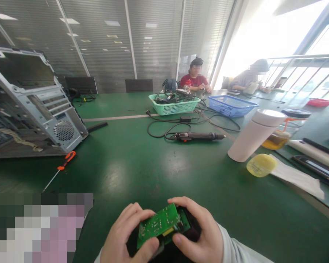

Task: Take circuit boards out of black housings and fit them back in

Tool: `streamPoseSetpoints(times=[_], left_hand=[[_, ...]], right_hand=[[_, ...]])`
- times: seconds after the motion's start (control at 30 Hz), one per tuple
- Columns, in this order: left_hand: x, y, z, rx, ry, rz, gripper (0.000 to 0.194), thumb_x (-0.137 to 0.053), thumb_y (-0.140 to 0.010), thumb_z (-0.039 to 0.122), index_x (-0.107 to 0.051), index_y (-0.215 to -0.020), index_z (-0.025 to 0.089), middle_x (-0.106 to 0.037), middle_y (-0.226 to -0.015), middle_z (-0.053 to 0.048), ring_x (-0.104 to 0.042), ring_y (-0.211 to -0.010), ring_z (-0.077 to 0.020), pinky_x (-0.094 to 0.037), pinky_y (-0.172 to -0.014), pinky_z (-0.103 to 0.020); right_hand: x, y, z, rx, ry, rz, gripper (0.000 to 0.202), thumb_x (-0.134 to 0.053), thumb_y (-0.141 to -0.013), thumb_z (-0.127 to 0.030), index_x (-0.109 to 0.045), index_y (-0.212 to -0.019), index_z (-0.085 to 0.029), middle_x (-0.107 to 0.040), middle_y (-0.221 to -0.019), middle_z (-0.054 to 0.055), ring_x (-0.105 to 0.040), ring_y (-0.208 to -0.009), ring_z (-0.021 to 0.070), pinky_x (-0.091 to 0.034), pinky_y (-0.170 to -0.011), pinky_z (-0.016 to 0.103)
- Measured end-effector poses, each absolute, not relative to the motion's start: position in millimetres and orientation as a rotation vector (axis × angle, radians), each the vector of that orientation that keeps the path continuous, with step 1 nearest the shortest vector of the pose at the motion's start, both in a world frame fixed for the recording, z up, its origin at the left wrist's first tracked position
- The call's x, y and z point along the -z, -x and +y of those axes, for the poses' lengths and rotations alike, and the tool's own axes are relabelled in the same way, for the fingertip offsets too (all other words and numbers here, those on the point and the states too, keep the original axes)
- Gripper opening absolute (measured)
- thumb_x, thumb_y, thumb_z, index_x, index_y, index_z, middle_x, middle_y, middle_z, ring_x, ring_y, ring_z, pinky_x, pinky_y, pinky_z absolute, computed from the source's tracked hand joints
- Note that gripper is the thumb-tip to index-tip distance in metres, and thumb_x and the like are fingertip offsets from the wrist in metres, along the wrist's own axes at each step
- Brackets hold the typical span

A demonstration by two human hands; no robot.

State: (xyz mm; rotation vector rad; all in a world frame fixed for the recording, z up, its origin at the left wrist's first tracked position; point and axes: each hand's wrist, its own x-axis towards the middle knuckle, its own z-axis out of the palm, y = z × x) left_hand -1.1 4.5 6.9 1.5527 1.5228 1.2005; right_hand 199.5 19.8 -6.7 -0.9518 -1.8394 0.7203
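Observation:
A green circuit board (159, 223) with small solder points is tilted at the bottom centre, just above the green table (142, 164). Fingers and thumb of my left hand (128, 233) grip its left side. My right hand (200, 230) is wrapped round the right end, where a black part and a second piece of green board show beneath the first. A yellow component sits between the two boards. The underside of the assembly is dark and partly hidden by my hands.
An open computer case (63, 109) and orange screwdriver (68, 157) lie left. A corded electric screwdriver (199, 136), green basket (177, 107) and blue basket (231, 107) are ahead. A white tumbler (253, 137) and yellow object (261, 165) stand right. Two people sit beyond.

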Motion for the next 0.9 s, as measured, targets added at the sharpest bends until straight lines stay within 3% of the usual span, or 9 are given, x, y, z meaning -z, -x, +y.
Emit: streamPoseSetpoints(times=[0.13,0.23,0.4,0.5,0.6,0.9], left_hand=[[-3,9,14,-1.165,-1.31,1.514,0.041,-0.07,-0.066,0.06,-0.077,-0.085,0.025,-0.073,-0.098,-0.008,-0.061,-0.105,-0.0328,-0.041,-0.096,-0.038],[4,13,21,-1.163,-1.058,1.387,0.046,-0.066,-0.072,0.058,-0.074,-0.095,0.019,-0.075,-0.083,-0.005,-0.067,-0.081,-0.0273,-0.05,-0.077,-0.034],[29,19,21,-1.285,-0.661,1.393,0.036,-0.065,-0.076,0.049,-0.076,-0.083,0.015,-0.077,-0.08,-0.007,-0.07,-0.077,-0.0269,-0.054,-0.069,-0.035],[35,23,22,-1.322,-0.564,1.388,0.026,-0.069,-0.073,0.041,-0.076,-0.078,0.017,-0.076,-0.073,-0.004,-0.069,-0.069,-0.0255,-0.053,-0.06,-0.033],[29,21,24,-1.334,-0.506,1.36,0.022,-0.07,-0.072,0.037,-0.076,-0.077,0.017,-0.074,-0.066,-0.003,-0.068,-0.069,-0.024,-0.052,-0.06,-0.031],[-1,8,29,-1.171,-0.664,1.081,0.044,-0.055,-0.078,0.05,-0.074,-0.076,0.01,-0.063,-0.051,-0.005,-0.052,-0.049,-0.0165,-0.041,-0.049,-0.027]], right_hand=[[11,-201,19,-0.795,1.018,-1.787,0.057,-0.06,-0.081,-0.036,-0.043,-0.133,-0.02,-0.066,-0.098,0.004,-0.065,-0.081,0.0163,-0.052,-0.072,0.022],[13,-203,20,-0.711,1.092,-1.747,0.047,-0.059,-0.083,-0.039,-0.051,-0.126,-0.02,-0.066,-0.105,0.005,-0.064,-0.089,0.0183,-0.053,-0.077,0.023],[13,-204,19,-0.677,1.151,-1.757,0.038,-0.059,-0.083,-0.04,-0.058,-0.116,-0.021,-0.065,-0.111,0.006,-0.062,-0.101,0.0217,-0.053,-0.082,0.025],[13,-204,19,-0.694,1.164,-1.766,0.037,-0.06,-0.082,-0.04,-0.059,-0.113,-0.022,-0.065,-0.108,0.005,-0.063,-0.098,0.0216,-0.053,-0.078,0.025],[12,-203,19,-0.708,1.171,-1.756,0.035,-0.06,-0.082,-0.039,-0.059,-0.112,-0.023,-0.066,-0.107,0.004,-0.064,-0.096,0.0206,-0.053,-0.078,0.025],[10,-213,25,-0.761,1.116,-1.715,0.039,-0.059,-0.085,-0.049,-0.055,-0.111,-0.021,-0.064,-0.094,0.004,-0.062,-0.08,0.016,-0.051,-0.07,0.022]])
